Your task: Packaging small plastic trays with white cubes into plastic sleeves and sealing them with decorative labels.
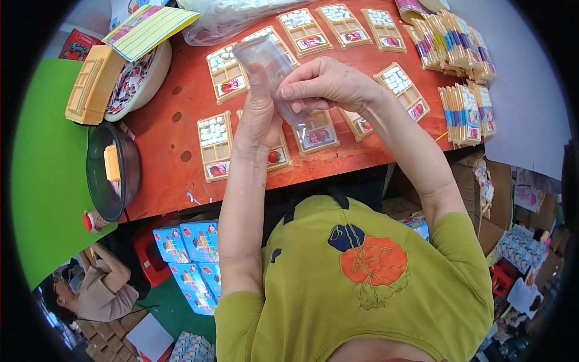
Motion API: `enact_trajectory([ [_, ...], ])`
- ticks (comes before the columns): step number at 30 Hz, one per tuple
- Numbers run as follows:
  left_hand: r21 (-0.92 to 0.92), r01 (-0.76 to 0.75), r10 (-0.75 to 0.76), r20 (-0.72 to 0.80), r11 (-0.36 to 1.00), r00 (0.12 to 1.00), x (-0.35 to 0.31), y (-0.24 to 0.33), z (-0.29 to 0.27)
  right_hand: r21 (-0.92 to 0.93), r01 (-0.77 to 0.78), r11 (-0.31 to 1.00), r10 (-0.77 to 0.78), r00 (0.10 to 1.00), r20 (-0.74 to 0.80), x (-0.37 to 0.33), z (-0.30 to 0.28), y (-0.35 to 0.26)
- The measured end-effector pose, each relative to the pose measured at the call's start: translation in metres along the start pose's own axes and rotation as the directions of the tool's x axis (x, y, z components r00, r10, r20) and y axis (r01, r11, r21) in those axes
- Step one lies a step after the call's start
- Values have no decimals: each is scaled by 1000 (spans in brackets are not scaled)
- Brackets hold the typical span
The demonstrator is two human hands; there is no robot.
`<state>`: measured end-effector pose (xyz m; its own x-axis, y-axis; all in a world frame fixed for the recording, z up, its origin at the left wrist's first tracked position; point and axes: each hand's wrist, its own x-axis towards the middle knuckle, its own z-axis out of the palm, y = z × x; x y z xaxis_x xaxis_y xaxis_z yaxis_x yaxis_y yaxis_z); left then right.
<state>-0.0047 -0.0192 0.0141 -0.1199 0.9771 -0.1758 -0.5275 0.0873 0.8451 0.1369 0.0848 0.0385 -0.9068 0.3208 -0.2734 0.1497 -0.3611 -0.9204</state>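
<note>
Above the table, my left hand (pixel 260 114) grips a clear plastic bag (pixel 265 55), or a thin stack of them; I cannot tell which. The thumb lies along the bag's near face. My right hand (pixel 329 84) pinches at the bag's right side, fingertips bent against it. Below and around both hands lie several tan compartment trays (pixel 216 154), with small white pieces in one section and a red fruit-picture packet in another. The tray (pixel 318 137) under the bag's lower end is partly hidden, as are those behind my wrists.
The red table (pixel 163 145) holds stacks of wrapped trays (pixel 464 114) at right. A cream basin (pixel 154 81) of small packets and a dark bowl (pixel 129 163) stand at left. A large clear plastic sack (pixel 235 18) lies at the back. Blue boxes (pixel 193 265) are stacked below. Another person (pixel 105 289) is at lower left.
</note>
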Motion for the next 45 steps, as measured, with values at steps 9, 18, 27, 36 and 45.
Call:
enact_trajectory([
  [9,-76,-83,76,-89,994,993,17,-7,0,-301,203,932,-292,912,-289,-6,8,10],
  [18,-95,-64,47,-179,993,983,62,-2,-1,-317,375,871,-485,556,-675,33,-75,16],
  [27,-100,-14,-8,-216,995,976,91,-5,-10,-532,-62,844,-388,613,-688,79,-120,20],
  [36,-1,28,-27,-204,1000,979,91,-2,5,-837,-299,459,-572,622,-536,80,-109,12],
  [45,108,194,-174,-170,975,970,91,2,0,-897,-441,-12,-615,711,-341,106,-98,3],
])
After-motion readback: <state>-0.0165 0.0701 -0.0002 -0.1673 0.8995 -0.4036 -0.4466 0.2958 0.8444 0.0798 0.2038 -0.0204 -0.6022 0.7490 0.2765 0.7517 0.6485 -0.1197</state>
